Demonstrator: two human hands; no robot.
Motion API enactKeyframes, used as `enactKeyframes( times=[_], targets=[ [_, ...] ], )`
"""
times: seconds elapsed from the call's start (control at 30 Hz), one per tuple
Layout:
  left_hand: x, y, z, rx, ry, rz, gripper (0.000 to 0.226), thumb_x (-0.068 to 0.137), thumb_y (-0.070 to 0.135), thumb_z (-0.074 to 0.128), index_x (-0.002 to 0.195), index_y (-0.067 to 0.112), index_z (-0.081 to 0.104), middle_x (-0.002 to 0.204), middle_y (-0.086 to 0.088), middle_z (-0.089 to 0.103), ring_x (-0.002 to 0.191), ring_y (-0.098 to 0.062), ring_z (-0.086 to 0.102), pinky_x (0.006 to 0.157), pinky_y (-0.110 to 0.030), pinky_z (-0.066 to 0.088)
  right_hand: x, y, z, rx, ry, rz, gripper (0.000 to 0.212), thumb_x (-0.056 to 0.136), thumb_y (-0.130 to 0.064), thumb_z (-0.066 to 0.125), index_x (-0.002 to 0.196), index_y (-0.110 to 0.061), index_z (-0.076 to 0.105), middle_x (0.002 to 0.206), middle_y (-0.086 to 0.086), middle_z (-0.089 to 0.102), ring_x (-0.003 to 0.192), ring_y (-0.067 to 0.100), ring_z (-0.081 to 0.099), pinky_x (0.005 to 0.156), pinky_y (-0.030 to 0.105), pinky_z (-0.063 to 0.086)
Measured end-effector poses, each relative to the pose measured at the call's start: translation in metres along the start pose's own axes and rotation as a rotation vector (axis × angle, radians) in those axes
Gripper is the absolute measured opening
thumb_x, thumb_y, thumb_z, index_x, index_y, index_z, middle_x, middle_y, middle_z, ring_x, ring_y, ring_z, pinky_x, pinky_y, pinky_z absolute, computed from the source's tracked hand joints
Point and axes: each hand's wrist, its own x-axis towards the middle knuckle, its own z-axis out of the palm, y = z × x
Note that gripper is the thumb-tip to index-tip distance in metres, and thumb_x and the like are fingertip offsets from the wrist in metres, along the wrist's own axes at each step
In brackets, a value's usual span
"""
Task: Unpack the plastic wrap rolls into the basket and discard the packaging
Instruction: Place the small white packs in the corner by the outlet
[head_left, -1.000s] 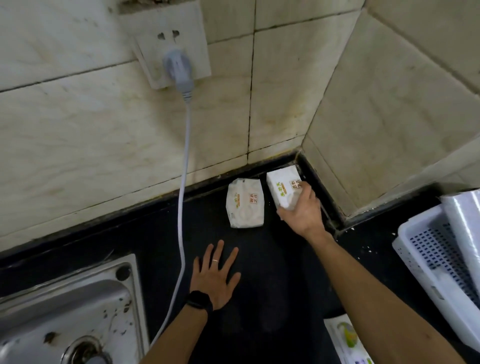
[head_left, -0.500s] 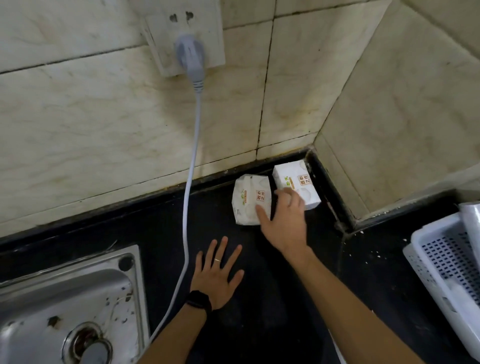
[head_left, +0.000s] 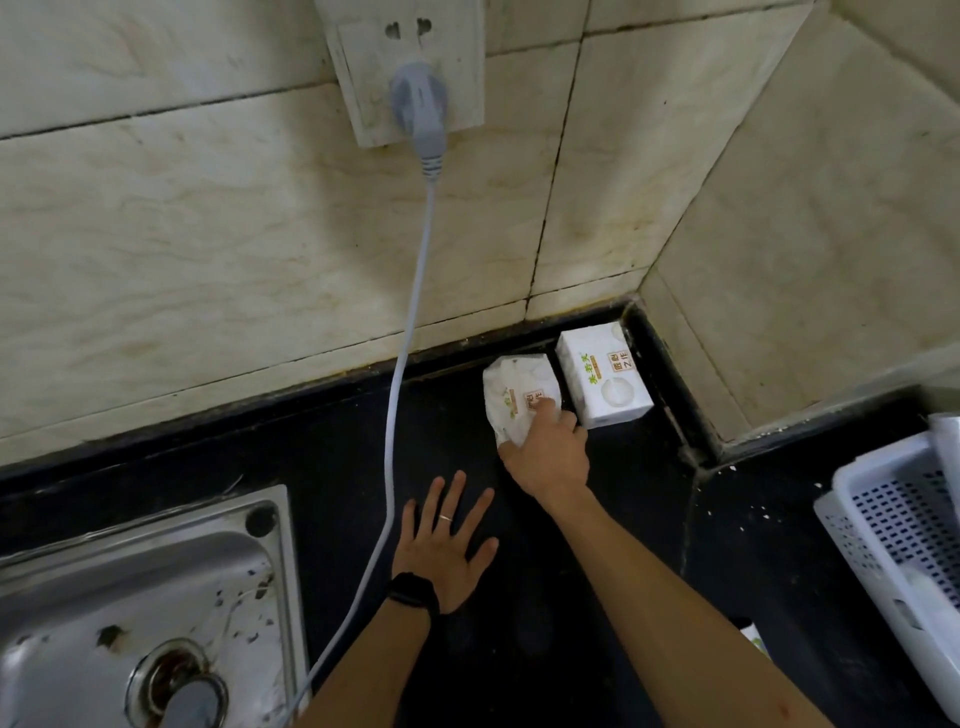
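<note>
Two white printed packs lie in the back corner of the black counter. The left pack is soft and crumpled; my right hand lies over its near end with fingers curled round its edge. The right pack is boxy and sits untouched against the corner. My left hand rests flat on the counter, fingers spread, with a ring and a black wristband. A white perforated basket stands at the right edge, with a white roll partly in view inside it.
A grey cable hangs from a wall plug down across the counter beside my left hand. A steel sink fills the lower left. Tiled walls close the corner behind the packs. A scrap of printed packaging lies near my right forearm.
My right hand has moved from the right pack across to the left pack and now grips its near end. The view has shifted left. My left hand stays flat.
</note>
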Motion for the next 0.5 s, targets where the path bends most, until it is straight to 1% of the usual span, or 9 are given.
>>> enactKeyframes(
  times=[0.1, 0.17, 0.2, 0.23, 0.27, 0.3, 0.33, 0.43, 0.5],
  targets=[
    [-0.001, 0.002, -0.006, -0.003, -0.021, 0.008, 0.065, 0.086, 0.068, -0.009, 0.144, 0.047, -0.028, 0.146, 0.008, -0.046, 0.137, -0.017, -0.038, 0.111, -0.048, -0.019, -0.012, 0.016, -0.02, 0.054, 0.109, -0.096, 0.066, 0.083, -0.036, 0.068, 0.138, -0.015, 0.039, 0.137, 0.012, 0.046, 0.125, 0.034, 0.046, 0.096, 0.044, 0.047],
    [0.0, -0.001, -0.003, -0.017, -0.014, 0.007, 0.067, 0.084, 0.069, -0.01, 0.146, 0.048, -0.024, 0.149, 0.008, -0.041, 0.139, -0.017, -0.036, 0.112, -0.049, -0.016, -0.017, 0.025, -0.036, 0.07, 0.171, -0.141, 0.06, 0.083, -0.034, 0.066, 0.136, -0.014, 0.045, 0.132, 0.012, 0.052, 0.118, 0.033, 0.054, 0.094, 0.041, 0.049],
    [0.0, -0.001, -0.004, -0.003, -0.012, 0.002, 0.068, 0.085, 0.07, -0.008, 0.149, 0.047, -0.018, 0.155, 0.006, -0.033, 0.142, -0.018, -0.03, 0.113, -0.049, -0.011, -0.018, 0.028, -0.045, 0.097, 0.197, -0.133, 0.058, 0.084, -0.035, 0.066, 0.136, -0.015, 0.047, 0.132, 0.011, 0.053, 0.116, 0.032, 0.055, 0.094, 0.04, 0.048],
    [-0.001, -0.002, -0.006, 0.014, -0.019, -0.013, 0.067, 0.09, 0.069, -0.002, 0.153, 0.046, -0.004, 0.161, 0.003, -0.016, 0.146, -0.021, -0.016, 0.113, -0.05, -0.002, -0.018, 0.03, -0.056, 0.131, 0.229, -0.118, 0.058, 0.085, -0.036, 0.066, 0.136, -0.016, 0.047, 0.133, 0.01, 0.053, 0.116, 0.031, 0.055, 0.095, 0.039, 0.046],
    [-0.003, -0.002, -0.005, 0.008, -0.047, -0.033, 0.065, 0.094, 0.067, 0.006, 0.154, 0.042, 0.011, 0.164, -0.001, 0.006, 0.147, -0.025, 0.002, 0.11, -0.051, 0.008, -0.017, 0.032, -0.067, 0.167, 0.27, -0.104, 0.058, 0.085, -0.037, 0.067, 0.136, -0.016, 0.048, 0.135, 0.009, 0.052, 0.118, 0.03, 0.055, 0.096, 0.037, 0.045],
    [-0.003, -0.003, -0.004, 0.024, -0.065, -0.038, 0.063, 0.097, 0.065, 0.013, 0.153, 0.038, 0.024, 0.161, -0.004, 0.023, 0.144, -0.028, 0.016, 0.106, -0.052, 0.017, -0.015, 0.034, -0.077, 0.205, 0.32, -0.095, 0.058, 0.085, -0.036, 0.067, 0.136, -0.016, 0.049, 0.136, 0.009, 0.052, 0.119, 0.03, 0.054, 0.097, 0.037, 0.044],
    [-0.002, -0.003, -0.004, 0.049, -0.067, -0.036, 0.061, 0.098, 0.063, 0.019, 0.151, 0.036, 0.031, 0.157, -0.006, 0.032, 0.14, -0.03, 0.026, 0.104, -0.053, 0.021, -0.011, 0.035, -0.086, 0.241, 0.364, -0.086, 0.058, 0.085, -0.034, 0.068, 0.136, -0.015, 0.049, 0.136, 0.01, 0.052, 0.12, 0.03, 0.054, 0.098, 0.037, 0.043],
    [0.003, 0.005, -0.011, 0.061, -0.011, -0.004, 0.061, 0.091, 0.059, 0.035, 0.144, 0.031, 0.045, 0.146, -0.013, 0.048, 0.13, -0.037, 0.045, 0.102, -0.058, 0.033, 0.003, 0.042, -0.1, 0.273, 0.401, -0.042, 0.058, 0.085, -0.031, 0.068, 0.136, -0.012, 0.048, 0.137, 0.013, 0.052, 0.121, 0.032, 0.052, 0.1, 0.04, 0.042],
    [0.01, 0.016, -0.02, 0.012, 0.005, -0.001, 0.06, 0.086, 0.056, 0.039, 0.139, 0.03, 0.048, 0.141, -0.016, 0.051, 0.127, -0.04, 0.049, 0.1, -0.06, 0.041, 0.011, 0.048, -0.097, 0.189, 0.339, -0.002, 0.059, 0.086, -0.032, 0.066, 0.137, -0.008, 0.047, 0.137, 0.017, 0.051, 0.12, 0.038, 0.052, 0.1, 0.044, 0.041]
  ],
)
